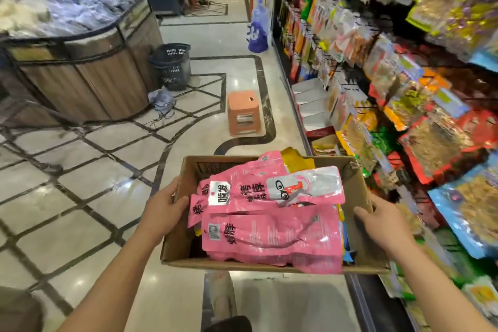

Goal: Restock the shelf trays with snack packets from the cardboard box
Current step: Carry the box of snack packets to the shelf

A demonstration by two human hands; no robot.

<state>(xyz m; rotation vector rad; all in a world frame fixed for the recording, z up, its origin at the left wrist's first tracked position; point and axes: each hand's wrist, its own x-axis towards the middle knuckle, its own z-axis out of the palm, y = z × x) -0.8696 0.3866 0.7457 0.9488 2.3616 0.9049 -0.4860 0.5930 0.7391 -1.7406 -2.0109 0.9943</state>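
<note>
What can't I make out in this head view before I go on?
Head view:
- Box contents under the pink packets: covered by them.
- Left hand and right hand below the rim: hidden by the box walls.
- Shelf packets: blurred, and the far right is cut off by the frame edge.

One cardboard box (pixel 357 188), held by two hands: one left hand (pixel 164 207) and one right hand (pixel 377 221). Inside it, at least four pink snack packets (pixel 272 237) show on top, and one yellow packet (pixel 293 157) pokes out behind; any underneath cannot be counted. Further off stand one orange plastic stool (pixel 244 112), one stack of dark baskets (pixel 172 65), seemingly two, one purple bag (pixel 259 27) and one wooden display bin (pixel 80 73). The hanging packets (pixel 404 89) on the right are too many to count.
</note>
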